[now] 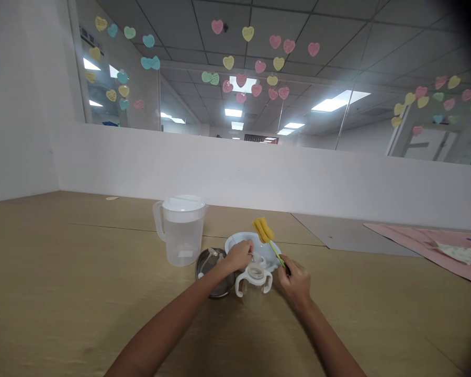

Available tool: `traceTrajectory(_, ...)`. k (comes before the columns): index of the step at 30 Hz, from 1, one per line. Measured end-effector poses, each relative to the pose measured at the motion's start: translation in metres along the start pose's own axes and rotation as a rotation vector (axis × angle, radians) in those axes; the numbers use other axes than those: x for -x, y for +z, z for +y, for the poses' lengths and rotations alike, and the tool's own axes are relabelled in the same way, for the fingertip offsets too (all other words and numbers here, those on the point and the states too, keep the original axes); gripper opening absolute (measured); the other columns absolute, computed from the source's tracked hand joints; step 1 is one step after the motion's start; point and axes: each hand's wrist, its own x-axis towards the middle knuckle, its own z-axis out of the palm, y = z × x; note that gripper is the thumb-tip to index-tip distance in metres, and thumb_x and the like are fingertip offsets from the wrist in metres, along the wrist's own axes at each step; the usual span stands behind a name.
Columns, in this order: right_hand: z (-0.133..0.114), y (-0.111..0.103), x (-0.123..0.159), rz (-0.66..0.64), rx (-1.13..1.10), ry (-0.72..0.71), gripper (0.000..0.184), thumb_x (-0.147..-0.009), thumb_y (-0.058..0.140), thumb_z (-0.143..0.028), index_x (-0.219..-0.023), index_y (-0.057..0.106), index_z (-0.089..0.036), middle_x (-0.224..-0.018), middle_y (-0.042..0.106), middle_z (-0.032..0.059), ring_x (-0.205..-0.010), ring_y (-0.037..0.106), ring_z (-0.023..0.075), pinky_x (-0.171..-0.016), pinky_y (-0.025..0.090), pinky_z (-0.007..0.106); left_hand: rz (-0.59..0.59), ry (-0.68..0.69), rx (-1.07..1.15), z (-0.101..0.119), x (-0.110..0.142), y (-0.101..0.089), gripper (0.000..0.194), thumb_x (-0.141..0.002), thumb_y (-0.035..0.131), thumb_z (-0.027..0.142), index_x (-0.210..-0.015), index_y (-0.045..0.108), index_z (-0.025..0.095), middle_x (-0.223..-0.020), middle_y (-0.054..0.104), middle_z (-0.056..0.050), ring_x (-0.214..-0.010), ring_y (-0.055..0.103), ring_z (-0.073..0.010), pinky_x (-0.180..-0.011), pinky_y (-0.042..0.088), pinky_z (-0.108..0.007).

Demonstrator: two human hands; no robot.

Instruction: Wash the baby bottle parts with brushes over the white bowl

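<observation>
My right grip [297,281] is clasping a green-stemmed yellow-sponge brush [264,231], left [238,255] unclear; swinging could topple the clear white-handled bottle [254,283] at six o'clock.

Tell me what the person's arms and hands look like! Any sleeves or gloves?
No sleeves or gloves! The left hand and right hand are bare, and so are the left forearm and right forearm, as far as the picture shows. No watch or bracelet shows. Rings would be too small to tell.
</observation>
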Motion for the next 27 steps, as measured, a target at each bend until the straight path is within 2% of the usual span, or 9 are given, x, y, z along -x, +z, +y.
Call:
traceTrajectory(6,0.0,-0.001,0.001,-0.021,0.004,0.006,0.027,-0.072,0.038,-0.016,-0.081,0.064,-0.012,-0.056,0.061,0.0034,-0.048,0.054,0.0141,-0.048,0.04,0.023,-0.025,0.025,0.011,0.001,0.002,-0.003,0.037,-0.076,0.036,0.012,-0.109,0.049,0.022,-0.102,0.061,-0.004,-0.092,0.056,-0.0181,-0.08,0.041,-0.03)
traceTrajectory(11,0.001,0.0,0.002,-0.029,-0.001,0.021,0.027,-0.072,0.039,-0.016,-0.082,0.064,-0.012,-0.057,0.061,0.0032,-0.047,0.053,0.0135,-0.048,0.039,0.023,-0.065,0.031,0.013,0.0,0.003,-0.002,0.034,-0.077,0.038,0.015,-0.104,0.056,0.023,-0.102,0.062,-0.004,-0.094,0.056,-0.02,-0.08,0.042,-0.03)
traceTrajectory(21,0.0,-0.001,0.001,-0.021,0.014,-0.007,0.028,-0.073,0.038,-0.017,-0.081,0.064,-0.011,-0.057,0.062,0.0036,-0.048,0.054,0.014,-0.048,0.04,0.023,-0.137,0.02,-0.022,0.004,0.004,-0.008,0.03,-0.072,0.048,0.021,-0.101,0.055,0.024,-0.098,0.062,-0.002,-0.089,0.058,-0.0194,-0.076,0.043,-0.028)
traceTrajectory(27,0.0,0.0,0.001,-0.027,0.027,0.005,0.029,-0.072,0.038,-0.017,-0.081,0.065,-0.011,-0.057,0.062,0.004,-0.048,0.055,0.0148,-0.048,0.039,0.024,-0.197,0.092,-0.031,0.005,0.006,-0.014,0.029,-0.075,0.047,0.03,-0.103,0.054,0.026,-0.114,0.056,-0.001,-0.103,0.052,-0.0207,-0.085,0.04,-0.03)
